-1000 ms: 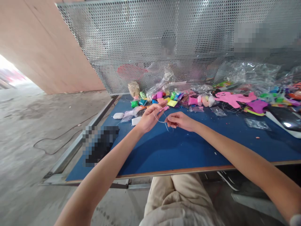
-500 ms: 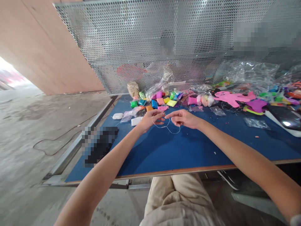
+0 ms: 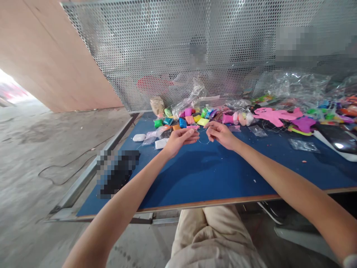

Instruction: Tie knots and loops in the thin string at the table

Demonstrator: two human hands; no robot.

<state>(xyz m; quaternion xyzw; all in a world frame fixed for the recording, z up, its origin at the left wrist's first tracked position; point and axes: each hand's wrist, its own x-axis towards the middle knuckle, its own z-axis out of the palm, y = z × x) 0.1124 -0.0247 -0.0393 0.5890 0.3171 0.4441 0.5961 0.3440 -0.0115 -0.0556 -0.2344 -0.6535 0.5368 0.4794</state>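
A thin pale thread (image 3: 203, 142) is looped between both hands above the blue table (image 3: 212, 171). My left hand (image 3: 180, 139) pinches one end of it with the fingers pressed together. My right hand (image 3: 220, 133) pinches the other end a few centimetres to the right. Just behind the hands lie several small coloured clay packets (image 3: 192, 120), in green, blue, orange, pink and yellow.
A perforated metal screen (image 3: 173, 56) stands along the table's back edge. Pink and purple foam cut-outs (image 3: 276, 116), clear plastic bags (image 3: 298, 87) and a black-and-white object (image 3: 338, 141) crowd the right. White pieces (image 3: 140, 137) and a blurred dark object (image 3: 117, 171) lie at the left.
Both hands have risen and moved slightly away from me, toward the clay packets. The thread loop hanging between them has become shorter and tighter.
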